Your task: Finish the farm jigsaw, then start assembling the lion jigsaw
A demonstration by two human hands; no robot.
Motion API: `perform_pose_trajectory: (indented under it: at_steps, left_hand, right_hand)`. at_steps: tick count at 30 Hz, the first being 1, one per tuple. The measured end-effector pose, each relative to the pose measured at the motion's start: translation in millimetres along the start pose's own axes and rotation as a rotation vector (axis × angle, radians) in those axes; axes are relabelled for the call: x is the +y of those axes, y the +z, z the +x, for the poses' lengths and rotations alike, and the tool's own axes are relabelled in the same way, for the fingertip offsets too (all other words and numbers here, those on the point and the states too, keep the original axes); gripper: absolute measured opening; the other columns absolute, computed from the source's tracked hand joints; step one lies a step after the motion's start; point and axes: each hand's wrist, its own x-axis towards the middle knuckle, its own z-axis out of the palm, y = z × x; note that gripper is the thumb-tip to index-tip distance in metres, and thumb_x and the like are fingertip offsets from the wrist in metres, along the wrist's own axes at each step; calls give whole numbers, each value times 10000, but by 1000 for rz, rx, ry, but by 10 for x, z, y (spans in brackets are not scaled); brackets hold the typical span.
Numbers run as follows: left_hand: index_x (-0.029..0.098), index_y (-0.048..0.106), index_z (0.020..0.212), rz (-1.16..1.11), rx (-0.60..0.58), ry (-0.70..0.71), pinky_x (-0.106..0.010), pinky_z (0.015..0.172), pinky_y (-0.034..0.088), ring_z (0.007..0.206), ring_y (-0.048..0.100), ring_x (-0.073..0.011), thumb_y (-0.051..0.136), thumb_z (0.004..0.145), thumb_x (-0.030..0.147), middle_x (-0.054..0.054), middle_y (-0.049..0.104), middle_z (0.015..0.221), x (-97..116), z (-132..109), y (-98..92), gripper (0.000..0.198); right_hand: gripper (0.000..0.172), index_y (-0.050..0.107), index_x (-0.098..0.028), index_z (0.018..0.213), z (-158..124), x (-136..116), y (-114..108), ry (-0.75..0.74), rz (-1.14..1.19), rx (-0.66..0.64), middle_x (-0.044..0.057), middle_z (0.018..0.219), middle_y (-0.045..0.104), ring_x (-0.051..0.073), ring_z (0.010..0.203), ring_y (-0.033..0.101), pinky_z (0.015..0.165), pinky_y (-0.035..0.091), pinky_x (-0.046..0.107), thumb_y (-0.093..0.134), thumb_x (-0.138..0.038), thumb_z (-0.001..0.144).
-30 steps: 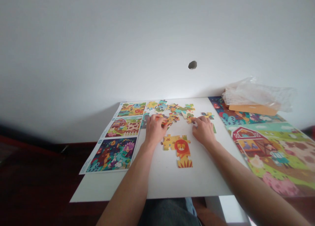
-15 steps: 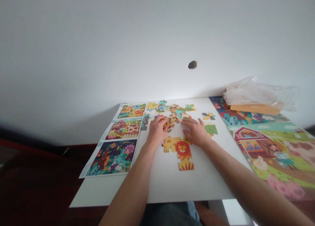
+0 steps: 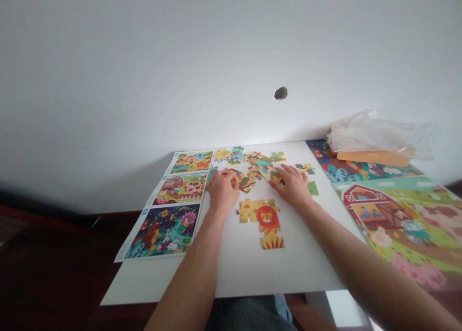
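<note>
A joined section of jigsaw puzzle (image 3: pixel 270 216) with a lion on it lies on the white table, below and between my hands. My left hand (image 3: pixel 222 190) rests over loose puzzle pieces (image 3: pixel 246 183), its fingers lying loosely on them and hiding some. On the other side, my right hand (image 3: pixel 293 186) has its fingers stretched out, touching a puzzle piece (image 3: pixel 267 173) at the edge of the scattered pile. Beyond the hands, more loose pieces (image 3: pixel 236 155) overlap one another. A green piece (image 3: pixel 313 188) is partly hidden behind my right hand.
At left lies a sheet (image 3: pixel 166 230) with three printed pictures. Large picture boards (image 3: pixel 407 225) cover the table's right side, with an orange flat item (image 3: pixel 373 157) and a clear plastic bag (image 3: pixel 386 131) on top. A white wall (image 3: pixel 231 71) with a hole stands behind.
My left hand has slid left and my right hand slightly right, so they are farther apart. More of the loose pieces between them now show. The lion section has stayed in place.
</note>
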Motion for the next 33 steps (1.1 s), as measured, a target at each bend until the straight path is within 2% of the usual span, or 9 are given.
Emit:
perform_pose_trajectory:
  at_steps: [3, 7, 14, 17, 21, 24, 27, 30, 33]
  left_hand:
    - [286, 739, 1023, 6, -15, -20, -514, 931, 432, 1095, 553, -327, 648, 815, 229, -90, 615, 1154, 28, -9, -17, 235]
    - [291, 736, 1031, 10, -28, -47, -537, 945, 418, 1120, 539, -338, 639, 818, 210, -96, 600, 1179, 49, -17, -38, 248]
    - [287, 713, 1109, 84, -17, -146, -538, 960, 420, 1134, 541, -342, 661, 796, 243, -114, 572, 1197, 90, -39, -136, 320]
    - [283, 694, 1162, 31, -63, -63, -481, 959, 439, 1131, 551, -303, 660, 796, 249, -103, 578, 1179, 138, -75, -122, 369]
    - [278, 728, 1079, 7, -112, 104, -442, 941, 448, 1108, 548, -285, 646, 811, 270, -82, 596, 1179, 189, -126, -84, 280]
    - [283, 727, 1087, 36, -89, 115, -479, 940, 446, 1152, 515, -318, 642, 814, 288, -71, 585, 1268, 180, -139, -75, 286]
    - [290, 708, 1142, 44, -98, 104, -531, 957, 437, 1223, 470, -350, 627, 826, 304, -59, 547, 1367, 154, -136, -72, 326]
    - [293, 692, 1176, 50, -109, 95, -568, 967, 426, 1249, 453, -368, 614, 840, 332, -62, 542, 1386, 141, -134, -65, 347]
    - [279, 690, 1171, 46, -101, 87, -573, 977, 424, 1251, 456, -365, 618, 840, 346, -69, 551, 1375, 138, -134, -56, 345]
  right_hand:
    - [424, 630, -323, 1250, -7, 1, 3, -52, -2, -52, 61, 1430, 525, 343, 1370, 361, 1089, 183, 673, 555, -529, 887]
    - [297, 685, -293, 1082, 11, -16, -3, -20, 37, -64, 57, 1319, 608, 311, 1275, 460, 1089, 147, 672, 631, -457, 840]
    - [232, 660, -228, 990, 20, -18, 16, 63, -10, 15, 73, 1147, 663, 295, 1140, 526, 1077, 186, 612, 590, -380, 829]
    - [240, 667, -228, 1022, 18, -15, 22, 99, -35, 29, 86, 1184, 655, 309, 1153, 516, 1086, 185, 612, 548, -294, 824]
    - [349, 669, -225, 1116, 15, -3, 24, 126, -81, 28, 113, 1302, 610, 337, 1212, 497, 1083, 209, 650, 489, -214, 818]
    - [561, 579, -255, 1324, -4, -6, 37, 24, -119, -4, 81, 1527, 416, 362, 1392, 332, 1085, 202, 693, 436, -124, 797]
    - [690, 414, -311, 1477, -33, -39, 58, -230, -103, -157, 8, 1597, 299, 364, 1484, 134, 1092, 138, 740, 410, -116, 815]
    - [608, 364, -315, 1506, -46, -71, 67, -360, -53, -288, 18, 1568, 359, 385, 1479, 138, 1058, 73, 798, 380, -226, 905]
    - [540, 435, -292, 1463, -33, -64, 56, -328, -23, -267, 54, 1515, 441, 383, 1457, 208, 1048, 73, 806, 412, -283, 924]
